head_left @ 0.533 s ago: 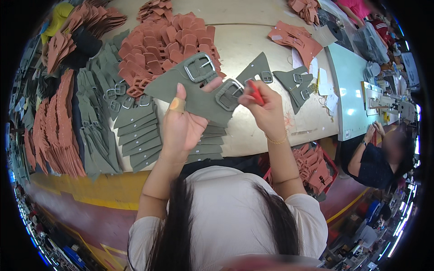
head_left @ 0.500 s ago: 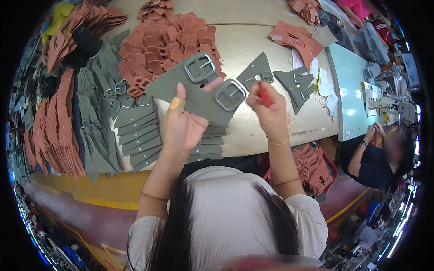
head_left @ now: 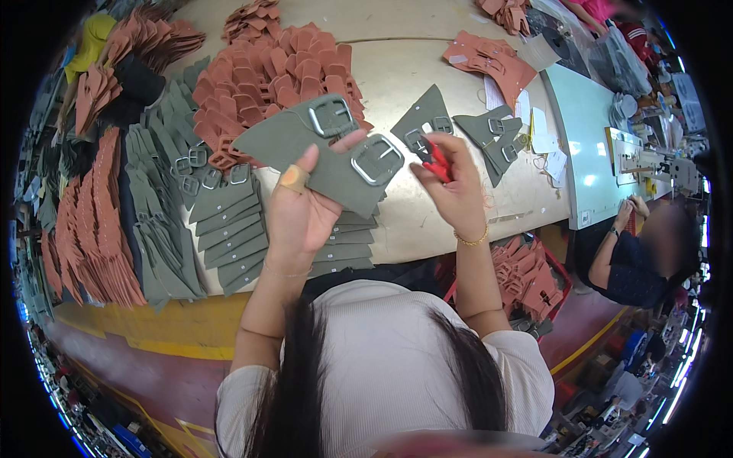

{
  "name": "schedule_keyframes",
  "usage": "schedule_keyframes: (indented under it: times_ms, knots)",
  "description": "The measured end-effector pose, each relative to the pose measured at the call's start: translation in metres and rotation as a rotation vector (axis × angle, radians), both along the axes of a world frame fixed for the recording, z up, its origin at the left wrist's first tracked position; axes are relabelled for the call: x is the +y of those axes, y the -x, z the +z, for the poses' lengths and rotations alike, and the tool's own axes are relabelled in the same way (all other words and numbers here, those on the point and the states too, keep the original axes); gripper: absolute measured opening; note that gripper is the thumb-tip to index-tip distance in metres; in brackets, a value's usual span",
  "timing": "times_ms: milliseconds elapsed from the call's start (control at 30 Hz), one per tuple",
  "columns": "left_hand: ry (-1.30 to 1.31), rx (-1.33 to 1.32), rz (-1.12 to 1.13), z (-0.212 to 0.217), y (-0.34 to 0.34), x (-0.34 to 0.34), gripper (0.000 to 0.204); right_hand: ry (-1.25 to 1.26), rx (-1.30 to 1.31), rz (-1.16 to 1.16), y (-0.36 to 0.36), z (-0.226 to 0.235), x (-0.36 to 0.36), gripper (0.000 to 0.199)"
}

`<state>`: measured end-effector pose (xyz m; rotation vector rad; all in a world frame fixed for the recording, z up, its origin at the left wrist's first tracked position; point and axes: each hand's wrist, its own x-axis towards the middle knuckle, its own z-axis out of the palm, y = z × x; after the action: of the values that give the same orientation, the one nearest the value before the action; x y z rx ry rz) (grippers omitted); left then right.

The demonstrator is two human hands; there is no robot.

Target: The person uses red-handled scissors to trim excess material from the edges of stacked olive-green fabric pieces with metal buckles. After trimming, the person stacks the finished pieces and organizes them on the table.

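Grip of left hand (head_left: 299, 217) pinches green piece (head_left: 305, 137), while right hand (head_left: 460, 188) pinches partly hidden red tool (head_left: 437, 169).

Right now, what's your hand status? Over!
Left hand: holding green buckled piece. Right hand: gripping red tool, apart from it. Nothing covering the nearer buckle.

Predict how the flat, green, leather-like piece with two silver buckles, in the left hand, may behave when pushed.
The flat green piece is probably fairly stiff: it extends past the left hand without visible drooping. Its silver metal buckles likely make the buckled side heavier.
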<state>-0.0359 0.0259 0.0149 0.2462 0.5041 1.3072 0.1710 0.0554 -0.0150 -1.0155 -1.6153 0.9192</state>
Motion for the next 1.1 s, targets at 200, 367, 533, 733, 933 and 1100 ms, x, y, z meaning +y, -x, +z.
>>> schedule_keyframes:
  times_ms: [200,367,533,733,933,1100]
  knots:
    - [0.048,0.363,-0.143,-0.006,0.001,-0.01,0.057,0.101,-0.012,0.11,0.01,0.01,0.011,0.017]
    - [-0.194,0.907,-0.088,-0.008,0.004,-0.007,0.061,0.353,0.161,0.083,0.016,0.014,0.009,0.026]
    - [-0.111,0.922,-0.177,0.009,0.004,-0.011,0.041,0.391,0.162,0.199,0.014,0.014,0.011,0.03]
    - [0.048,0.702,-0.367,0.025,0.013,-0.01,0.035,0.191,0.022,0.469,-0.021,0.036,0.036,0.033]
    - [0.032,0.622,-0.503,0.025,0.023,-0.005,0.035,0.078,-0.201,0.711,-0.02,0.052,0.06,0.031]
    - [0.085,0.484,-0.546,0.022,0.027,-0.002,0.032,0.094,-0.176,0.788,-0.01,0.051,0.063,0.03]
